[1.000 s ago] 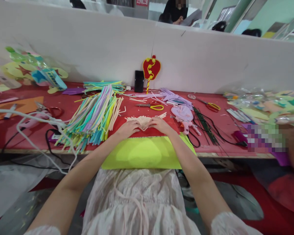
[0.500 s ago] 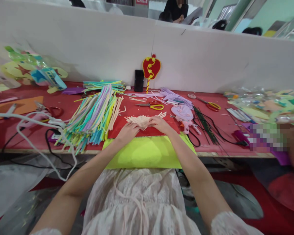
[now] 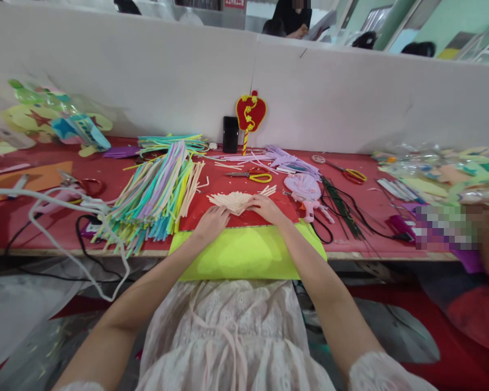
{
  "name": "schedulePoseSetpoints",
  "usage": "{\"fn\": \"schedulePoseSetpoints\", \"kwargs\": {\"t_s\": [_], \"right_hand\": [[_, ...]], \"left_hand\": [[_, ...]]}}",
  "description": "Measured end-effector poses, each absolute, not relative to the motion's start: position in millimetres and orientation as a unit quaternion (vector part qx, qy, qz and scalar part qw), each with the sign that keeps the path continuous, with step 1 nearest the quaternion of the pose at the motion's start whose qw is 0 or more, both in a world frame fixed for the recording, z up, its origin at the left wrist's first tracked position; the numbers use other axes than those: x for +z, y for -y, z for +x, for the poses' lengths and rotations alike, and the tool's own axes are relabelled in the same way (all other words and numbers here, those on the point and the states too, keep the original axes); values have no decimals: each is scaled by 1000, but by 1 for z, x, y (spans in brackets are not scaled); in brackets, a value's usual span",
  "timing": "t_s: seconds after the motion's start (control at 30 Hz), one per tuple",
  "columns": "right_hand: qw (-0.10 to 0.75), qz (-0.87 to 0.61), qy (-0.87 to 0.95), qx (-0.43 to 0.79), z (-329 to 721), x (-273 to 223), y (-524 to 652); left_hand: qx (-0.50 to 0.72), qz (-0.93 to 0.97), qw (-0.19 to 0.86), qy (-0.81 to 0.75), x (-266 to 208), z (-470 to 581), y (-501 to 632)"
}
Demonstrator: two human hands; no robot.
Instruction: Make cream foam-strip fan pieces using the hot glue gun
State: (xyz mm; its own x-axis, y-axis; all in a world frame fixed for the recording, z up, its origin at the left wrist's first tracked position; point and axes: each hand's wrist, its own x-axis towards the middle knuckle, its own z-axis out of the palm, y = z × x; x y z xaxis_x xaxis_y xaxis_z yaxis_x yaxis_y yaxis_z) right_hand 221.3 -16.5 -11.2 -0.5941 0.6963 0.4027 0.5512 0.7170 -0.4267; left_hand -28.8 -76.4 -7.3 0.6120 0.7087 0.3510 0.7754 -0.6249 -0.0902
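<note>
A cream, fan-like piece of pipe cleaners (image 3: 235, 202), set close together in a V pattern, lies on a red sheet (image 3: 252, 219) in front of me. My left hand (image 3: 213, 221) rests along its lower left edge, fingers stretched out flat. At the right edge, my right hand (image 3: 265, 208) has its fingers bent and pressed together on the piece; the fingertips are partly hidden. Just beyond the right hand are a few loose cream pipe cleaners (image 3: 268, 190). A bright yellow-green sheet (image 3: 244, 255) hangs over the table edge beneath my forearms.
To the left lies a big bundle of coloured pipe cleaners (image 3: 158, 190). Yellow-handled scissors (image 3: 259, 176) lie behind the piece. A pink glue gun (image 3: 309, 209) and dark green wires (image 3: 342, 206) are at right. A black phone (image 3: 230, 134) and a red fan-shaped ornament (image 3: 251, 113) stand against the partition.
My left hand has drawn back slightly down and left, uncovering more of the cream piece. The right hand stays at the right edge.
</note>
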Motion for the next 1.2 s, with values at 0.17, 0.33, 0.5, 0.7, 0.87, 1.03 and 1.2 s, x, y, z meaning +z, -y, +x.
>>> {"fn": "schedulePoseSetpoints", "kwargs": {"t_s": [0.17,0.33,0.5,0.7,0.87,1.03,1.2], "right_hand": [[284,-360,882,108,220,-14,20],[295,-354,881,104,220,-17,20],[301,-349,882,97,221,-19,18],[299,-349,883,95,222,-21,17],[294,-351,885,80,222,-21,19],[285,-361,886,56,221,-21,23],[294,-367,882,32,221,-19,29]], "left_hand": [[-154,-873,102,451,-8,-26,86],[-161,-844,83,505,-5,-23,95],[-155,-834,50,528,-9,-23,95],[-171,-836,25,521,-11,-24,97],[-141,-881,14,452,-11,-27,93],[-107,-899,-18,424,-14,-31,88],[-103,-904,-17,414,-14,-33,87]]}}
